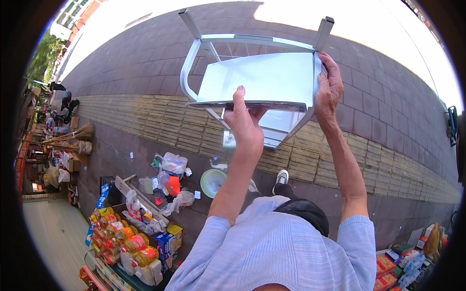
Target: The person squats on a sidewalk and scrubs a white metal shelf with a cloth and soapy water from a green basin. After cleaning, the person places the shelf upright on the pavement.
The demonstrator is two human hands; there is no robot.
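In front of me a metal-tube frame (pixel 188 69) is tilted over the pavement, with square legs standing out at its far corners. A flat, pale glossy panel (pixel 265 78) lies across the frame's middle. My left hand (pixel 245 127) pinches the panel's near edge, thumb on top and fingers underneath. On the right, my right hand (pixel 329 91) is wrapped round the frame's side tube, just below one leg. Through the gap under the panel, more white slats or shelves (pixel 275 127) of the frame show. What the frame rests on cannot be made out.
A pale green basin (pixel 212 183) sits on the paving left of my feet. Plastic bags (pixel 174 163) and scraps lie beyond it. Bottles of yellow oil (pixel 127 236) stand at lower left. A broom (pixel 78 134) leans farther off. Boxed goods (pixel 385 265) are stacked at lower right.
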